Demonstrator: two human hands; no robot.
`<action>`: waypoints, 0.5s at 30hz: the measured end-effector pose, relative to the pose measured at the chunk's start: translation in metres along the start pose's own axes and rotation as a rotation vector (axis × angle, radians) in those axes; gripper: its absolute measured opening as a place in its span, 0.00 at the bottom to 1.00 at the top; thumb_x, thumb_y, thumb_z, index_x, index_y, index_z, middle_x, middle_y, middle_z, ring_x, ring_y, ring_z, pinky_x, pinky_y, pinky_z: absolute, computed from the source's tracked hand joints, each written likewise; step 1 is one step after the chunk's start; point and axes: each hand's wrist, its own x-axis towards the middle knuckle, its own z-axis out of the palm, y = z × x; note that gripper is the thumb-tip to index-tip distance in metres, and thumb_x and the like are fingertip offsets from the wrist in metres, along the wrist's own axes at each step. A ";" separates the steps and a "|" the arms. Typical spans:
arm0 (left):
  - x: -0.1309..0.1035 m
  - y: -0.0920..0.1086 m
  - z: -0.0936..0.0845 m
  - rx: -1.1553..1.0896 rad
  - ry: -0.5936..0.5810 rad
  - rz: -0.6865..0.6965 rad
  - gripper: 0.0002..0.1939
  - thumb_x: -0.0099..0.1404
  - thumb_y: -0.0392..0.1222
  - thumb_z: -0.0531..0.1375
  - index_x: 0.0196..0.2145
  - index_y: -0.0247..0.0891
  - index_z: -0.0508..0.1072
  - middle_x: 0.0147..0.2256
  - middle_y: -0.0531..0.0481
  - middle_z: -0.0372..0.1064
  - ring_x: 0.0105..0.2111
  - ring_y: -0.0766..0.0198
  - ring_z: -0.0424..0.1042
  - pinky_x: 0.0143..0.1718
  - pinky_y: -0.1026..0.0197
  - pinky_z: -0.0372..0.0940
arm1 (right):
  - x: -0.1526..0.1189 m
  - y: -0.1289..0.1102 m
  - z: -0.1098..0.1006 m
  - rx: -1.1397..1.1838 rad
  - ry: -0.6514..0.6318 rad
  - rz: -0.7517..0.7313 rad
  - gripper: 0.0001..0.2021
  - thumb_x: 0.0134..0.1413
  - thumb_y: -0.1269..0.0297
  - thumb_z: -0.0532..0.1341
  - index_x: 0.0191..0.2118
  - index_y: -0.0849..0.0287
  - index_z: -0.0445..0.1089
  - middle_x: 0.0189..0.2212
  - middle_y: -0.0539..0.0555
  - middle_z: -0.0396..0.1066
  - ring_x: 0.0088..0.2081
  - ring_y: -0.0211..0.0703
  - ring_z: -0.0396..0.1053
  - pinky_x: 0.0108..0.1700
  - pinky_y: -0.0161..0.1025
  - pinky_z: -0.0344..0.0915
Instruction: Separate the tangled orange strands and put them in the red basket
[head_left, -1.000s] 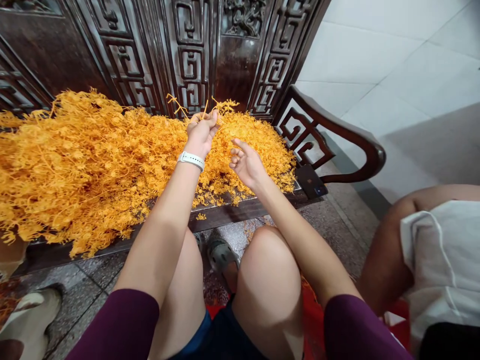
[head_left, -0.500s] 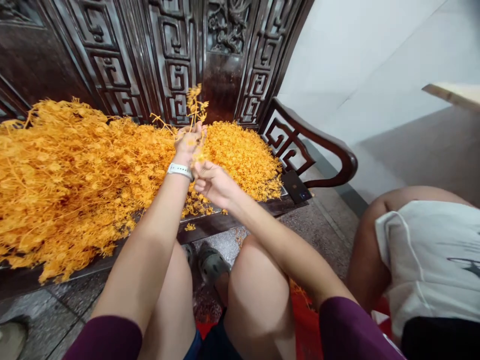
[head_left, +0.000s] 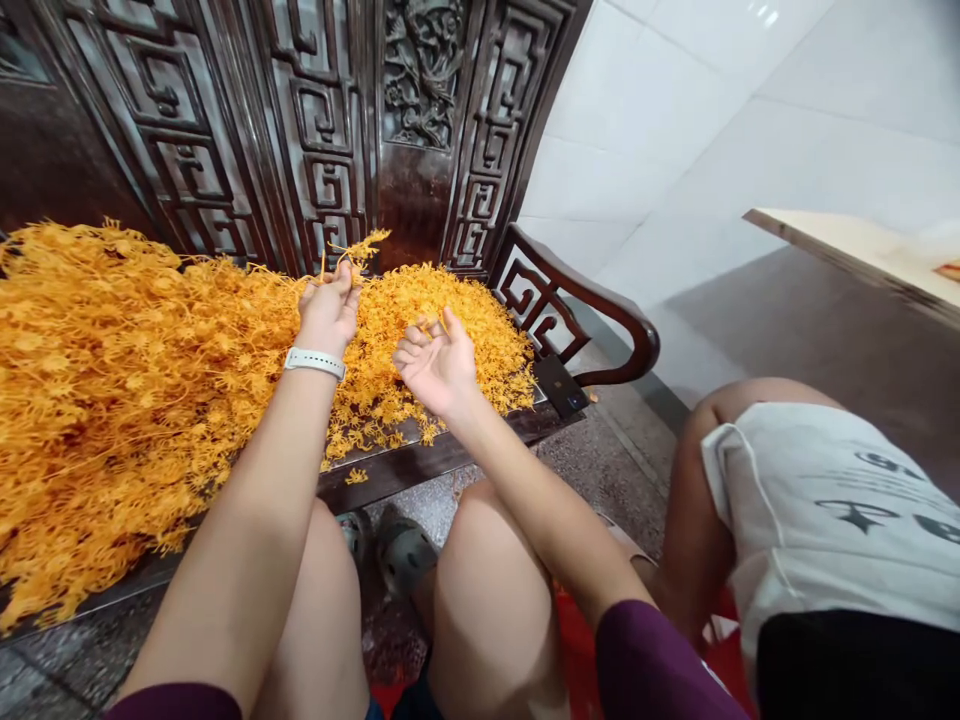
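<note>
My left hand (head_left: 330,308), with a pale watch strap (head_left: 315,362) at its wrist, pinches an orange branched sprig (head_left: 367,245) that sticks out past the fingertips. To its right, my right hand (head_left: 439,368) is turned palm up, fingers loosely curled and apart, and I see nothing held in it. Behind and below both hands lies a heap of small orange flower-like pieces (head_left: 465,320). A much larger pile of long, stringy orange sprigs (head_left: 135,400) spreads to the left. All of this rests on a dark wooden bench (head_left: 420,462).
The bench has a carved lattice back (head_left: 322,150) and a curved armrest (head_left: 600,300). A dark phone (head_left: 559,386) lies at the seat's right end. Another person in pale shorts (head_left: 825,500) sits at my right. A wooden board (head_left: 862,250) juts in at upper right.
My hands have moved apart. The right one has drawn away from the sprig and opened palm up, while the left keeps hold and the sprig now leans right. The view has shifted too.
</note>
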 end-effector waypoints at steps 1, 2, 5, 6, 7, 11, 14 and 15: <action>0.000 0.000 0.000 0.009 0.000 0.003 0.19 0.70 0.21 0.59 0.27 0.40 0.61 0.34 0.54 0.80 0.37 0.72 0.80 0.38 0.71 0.72 | 0.005 -0.004 -0.006 0.022 0.097 -0.012 0.10 0.63 0.60 0.62 0.34 0.55 0.60 0.22 0.45 0.62 0.23 0.32 0.53 0.27 0.32 0.54; 0.001 0.001 0.000 0.019 0.002 0.007 0.19 0.69 0.21 0.60 0.27 0.41 0.61 0.34 0.54 0.80 0.39 0.71 0.81 0.40 0.71 0.73 | 0.009 -0.006 -0.011 0.027 0.171 -0.014 0.08 0.61 0.64 0.62 0.35 0.55 0.60 0.24 0.46 0.64 0.22 0.32 0.53 0.26 0.31 0.54; 0.006 0.001 -0.002 0.046 -0.002 0.025 0.20 0.68 0.22 0.61 0.25 0.41 0.61 0.36 0.53 0.81 0.45 0.70 0.81 0.45 0.69 0.74 | 0.016 -0.010 -0.024 0.006 0.280 -0.037 0.11 0.58 0.67 0.64 0.39 0.54 0.60 0.33 0.50 0.73 0.25 0.32 0.59 0.29 0.31 0.60; 0.007 0.002 -0.003 0.057 -0.008 0.031 0.20 0.68 0.22 0.61 0.25 0.41 0.61 0.37 0.52 0.81 0.46 0.69 0.81 0.47 0.68 0.74 | 0.017 -0.011 -0.027 -0.002 0.296 -0.049 0.12 0.57 0.65 0.65 0.40 0.53 0.59 0.36 0.52 0.74 0.26 0.34 0.61 0.30 0.32 0.63; 0.008 0.002 -0.003 0.070 -0.015 0.033 0.20 0.68 0.22 0.61 0.25 0.41 0.61 0.38 0.52 0.81 0.48 0.69 0.80 0.48 0.68 0.73 | 0.019 -0.011 -0.030 -0.011 0.310 -0.054 0.13 0.57 0.63 0.65 0.40 0.53 0.59 0.37 0.52 0.75 0.28 0.35 0.63 0.31 0.33 0.65; 0.006 0.001 -0.004 0.106 -0.048 0.020 0.20 0.68 0.22 0.61 0.26 0.41 0.60 0.40 0.51 0.82 0.48 0.68 0.80 0.47 0.68 0.72 | 0.023 -0.010 -0.036 -0.063 0.309 -0.026 0.11 0.56 0.63 0.65 0.41 0.54 0.62 0.35 0.51 0.73 0.28 0.34 0.64 0.32 0.33 0.65; 0.002 -0.002 -0.002 0.127 -0.091 -0.016 0.19 0.67 0.21 0.61 0.28 0.41 0.62 0.37 0.52 0.81 0.45 0.68 0.81 0.43 0.67 0.72 | 0.026 -0.007 -0.034 -0.126 0.245 -0.030 0.09 0.57 0.61 0.66 0.42 0.56 0.69 0.29 0.48 0.70 0.26 0.32 0.61 0.30 0.32 0.60; 0.001 -0.003 -0.001 0.140 -0.114 -0.034 0.19 0.67 0.21 0.62 0.28 0.41 0.62 0.37 0.52 0.80 0.43 0.69 0.81 0.42 0.68 0.71 | 0.027 -0.006 -0.033 -0.145 0.219 -0.034 0.10 0.57 0.60 0.67 0.42 0.56 0.71 0.28 0.47 0.69 0.25 0.32 0.60 0.29 0.32 0.59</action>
